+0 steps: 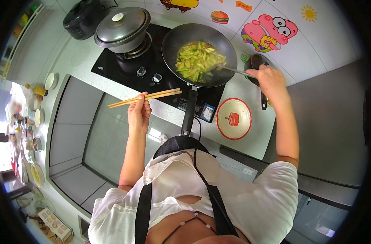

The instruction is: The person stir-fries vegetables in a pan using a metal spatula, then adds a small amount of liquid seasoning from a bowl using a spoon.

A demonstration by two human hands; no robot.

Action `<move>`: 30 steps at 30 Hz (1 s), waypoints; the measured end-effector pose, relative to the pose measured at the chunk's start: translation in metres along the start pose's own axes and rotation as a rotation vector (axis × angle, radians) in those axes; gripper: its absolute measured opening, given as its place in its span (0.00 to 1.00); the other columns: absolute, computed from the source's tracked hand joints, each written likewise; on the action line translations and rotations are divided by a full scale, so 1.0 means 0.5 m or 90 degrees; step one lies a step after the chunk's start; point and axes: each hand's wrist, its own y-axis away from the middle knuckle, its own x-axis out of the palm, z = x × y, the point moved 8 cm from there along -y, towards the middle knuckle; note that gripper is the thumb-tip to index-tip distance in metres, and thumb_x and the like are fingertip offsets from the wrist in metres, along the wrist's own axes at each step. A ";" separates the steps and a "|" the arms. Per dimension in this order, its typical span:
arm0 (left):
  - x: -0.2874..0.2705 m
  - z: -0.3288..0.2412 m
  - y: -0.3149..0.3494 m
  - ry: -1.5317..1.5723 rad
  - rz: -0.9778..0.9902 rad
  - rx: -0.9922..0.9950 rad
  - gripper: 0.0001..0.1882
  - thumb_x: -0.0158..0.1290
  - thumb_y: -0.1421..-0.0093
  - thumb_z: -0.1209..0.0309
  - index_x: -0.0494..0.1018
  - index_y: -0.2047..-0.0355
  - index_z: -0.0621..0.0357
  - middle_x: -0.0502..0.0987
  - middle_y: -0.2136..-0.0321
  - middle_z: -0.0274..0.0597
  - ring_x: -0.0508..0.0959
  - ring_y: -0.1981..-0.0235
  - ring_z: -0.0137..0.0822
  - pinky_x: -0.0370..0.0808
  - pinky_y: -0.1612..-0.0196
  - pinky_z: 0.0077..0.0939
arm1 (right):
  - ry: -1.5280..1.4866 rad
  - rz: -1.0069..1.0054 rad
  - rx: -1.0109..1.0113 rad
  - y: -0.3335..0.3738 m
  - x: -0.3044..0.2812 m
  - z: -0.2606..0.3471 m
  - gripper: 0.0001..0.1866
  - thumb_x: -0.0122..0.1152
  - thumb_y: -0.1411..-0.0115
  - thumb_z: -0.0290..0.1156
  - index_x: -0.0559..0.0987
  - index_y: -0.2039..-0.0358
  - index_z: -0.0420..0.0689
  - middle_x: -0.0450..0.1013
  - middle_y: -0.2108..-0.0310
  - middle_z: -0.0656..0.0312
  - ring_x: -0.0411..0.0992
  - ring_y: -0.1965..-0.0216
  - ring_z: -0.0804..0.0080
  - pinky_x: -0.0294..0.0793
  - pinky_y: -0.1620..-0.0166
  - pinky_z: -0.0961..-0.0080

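Observation:
A dark wok (175,49) sits on the right side of the black gas hob (124,75), its black handle pointing toward me. Chopped green vegetables (195,61) lie in some liquid inside it. My right hand (269,80) grips the metal handle of a spatula (236,70); the blade's end is blurred among the vegetables. My left hand (140,112) is closed round a pair of wooden chopsticks (159,94), held level in the air in front of the hob, left of the wok handle. To the right of that handle stands a cream bowl (234,132) with a red rim.
A lidded metal pot (122,26) is on the left burner, with a black rice cooker (83,20) behind. A small dark pan (258,61) lies behind my right hand. Small bowls (51,81) line the left counter. A grey appliance (323,118) stands right.

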 end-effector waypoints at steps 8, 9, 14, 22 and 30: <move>-0.011 0.000 0.004 0.012 -0.017 0.003 0.09 0.48 0.42 0.69 0.72 0.65 0.60 0.71 0.83 0.29 0.68 0.84 0.18 0.67 0.79 0.09 | -0.015 -0.013 0.035 -0.033 0.007 -0.044 0.13 0.53 0.52 0.28 0.79 0.65 0.57 0.68 0.77 0.61 0.69 0.69 0.68 0.69 0.68 0.70; -0.012 -0.003 0.004 0.010 -0.020 0.006 0.09 0.48 0.42 0.69 0.72 0.65 0.60 0.71 0.83 0.29 0.68 0.84 0.18 0.67 0.79 0.09 | 0.004 -0.014 0.032 -0.032 -0.007 -0.054 0.13 0.53 0.52 0.29 0.80 0.66 0.56 0.69 0.77 0.61 0.69 0.69 0.68 0.69 0.68 0.70; -0.022 0.003 0.008 0.009 -0.032 0.000 0.10 0.47 0.41 0.68 0.71 0.64 0.61 0.70 0.83 0.30 0.67 0.84 0.20 0.63 0.80 0.12 | 0.075 -0.036 0.052 -0.054 0.001 -0.084 0.09 0.54 0.53 0.31 0.81 0.72 0.56 0.70 0.76 0.62 0.70 0.69 0.67 0.69 0.68 0.70; -0.028 -0.007 0.020 0.003 -0.045 0.013 0.10 0.47 0.41 0.68 0.71 0.64 0.61 0.70 0.83 0.30 0.67 0.84 0.20 0.63 0.80 0.12 | -0.072 0.012 0.095 -0.086 0.062 -0.080 0.17 0.50 0.51 0.25 0.77 0.61 0.59 0.70 0.73 0.59 0.70 0.67 0.62 0.69 0.64 0.68; -0.039 -0.009 0.027 0.025 -0.050 0.016 0.08 0.48 0.42 0.69 0.72 0.66 0.60 0.70 0.83 0.29 0.67 0.84 0.18 0.64 0.80 0.09 | -0.311 0.135 0.194 -0.068 0.159 -0.081 0.19 0.52 0.47 0.29 0.71 0.53 0.55 0.72 0.67 0.51 0.70 0.65 0.55 0.68 0.60 0.64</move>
